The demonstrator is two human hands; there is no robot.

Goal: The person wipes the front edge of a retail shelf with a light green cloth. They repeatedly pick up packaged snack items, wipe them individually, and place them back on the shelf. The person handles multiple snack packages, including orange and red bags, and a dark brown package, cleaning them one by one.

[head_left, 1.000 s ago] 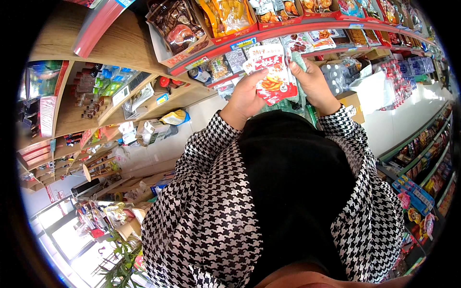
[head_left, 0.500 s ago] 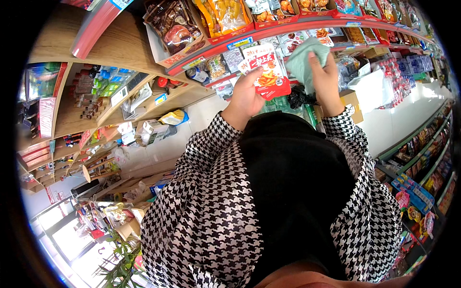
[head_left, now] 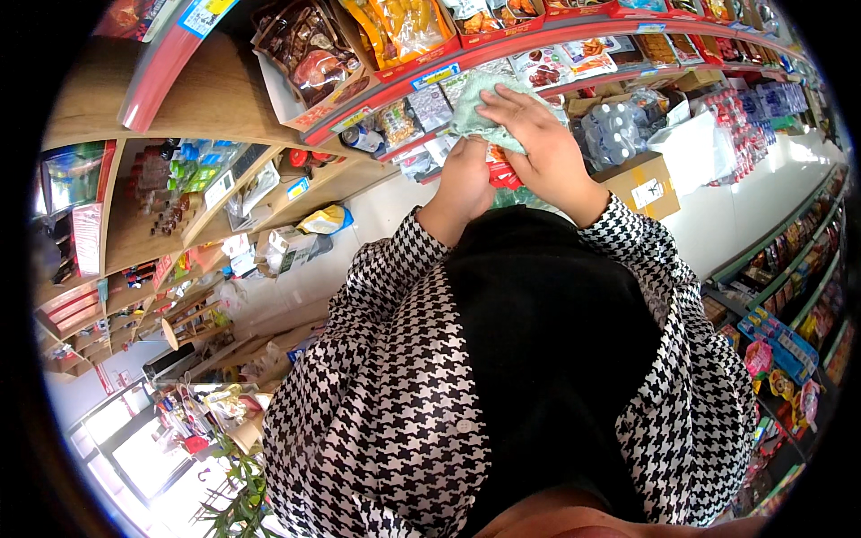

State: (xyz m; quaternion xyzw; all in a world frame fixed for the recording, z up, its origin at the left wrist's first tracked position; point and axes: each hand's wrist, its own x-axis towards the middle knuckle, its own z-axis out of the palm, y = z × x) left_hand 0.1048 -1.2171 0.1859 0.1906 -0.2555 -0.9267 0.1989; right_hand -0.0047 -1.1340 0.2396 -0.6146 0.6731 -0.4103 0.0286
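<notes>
Two hands, the left hand [head_left: 465, 184] and the right hand [head_left: 549, 160], meet beyond the wearer's black top [head_left: 547, 341], with a red packet [head_left: 502, 174] between them. Only its lower part shows; the rest lies under the pale green cloth [head_left: 468, 109] and the fingers, so whether it is a single packet cannot be told. It looks light and thin-walled, likely to bend under a firm push, with a smooth skin that could slide against fabric. Its lower side edge seems the best place for a pinch, which leaves the face free. The cloth looks soft and limp, giving way to any shape beneath, and is better held spread under several fingers than by one corner.

The left hand grasps the packet from the side, thumb pointing up along it near the cloth's lower edge, its other fingers mostly hidden. The right hand reaches in from the opposite side, palm down, fingers long and slightly parted, holding the cloth against the packet; its thumb's grip cannot be made out. Both forearms, in houndstooth sleeves, angle inward.

Farther off, behind the cloth, runs the shelf's red edge [head_left: 395, 96], with boxed snack packs [head_left: 390, 31] above it.
</notes>
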